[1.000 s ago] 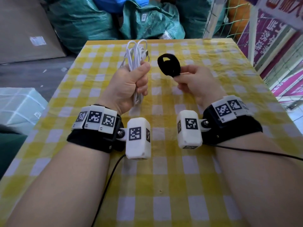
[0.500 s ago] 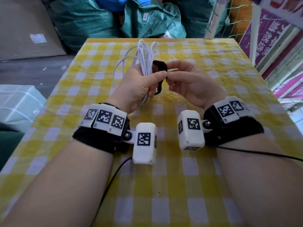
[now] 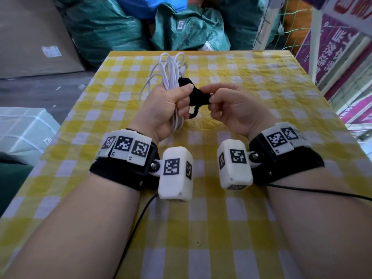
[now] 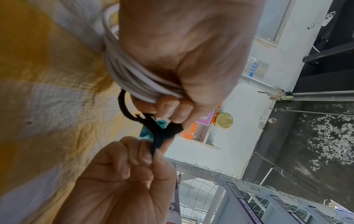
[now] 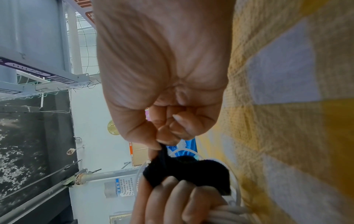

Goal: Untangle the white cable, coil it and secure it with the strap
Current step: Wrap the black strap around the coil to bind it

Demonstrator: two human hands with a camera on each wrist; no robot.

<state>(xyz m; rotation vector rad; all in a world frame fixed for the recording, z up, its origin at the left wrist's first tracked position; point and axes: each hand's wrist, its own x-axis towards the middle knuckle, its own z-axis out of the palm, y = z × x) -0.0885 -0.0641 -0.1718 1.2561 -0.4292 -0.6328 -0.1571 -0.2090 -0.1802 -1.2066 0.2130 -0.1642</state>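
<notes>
My left hand (image 3: 171, 103) grips the coiled white cable (image 3: 171, 71) in a fist above the checked table; its loops stick up past my thumb and the plug end shows at the top. The black strap (image 3: 198, 97) stretches from my left fingers to my right hand (image 3: 223, 101), which pinches its end between thumb and forefinger. In the left wrist view the cable (image 4: 130, 75) bundle runs under my palm and the strap (image 4: 155, 128) loops below my fingers. The right wrist view shows the strap (image 5: 187, 171) lying over my left fingers.
The yellow and white checked tablecloth (image 3: 201, 228) covers the table. Green sacks (image 3: 181, 27) stand behind its far edge. A white box (image 3: 22, 129) sits at the left, and a mesh fence with purple signs (image 3: 332, 47) runs along the right.
My right hand brought the strap from the right over to the cable, then pulled its end back to the right. The strap now stretches between both hands.
</notes>
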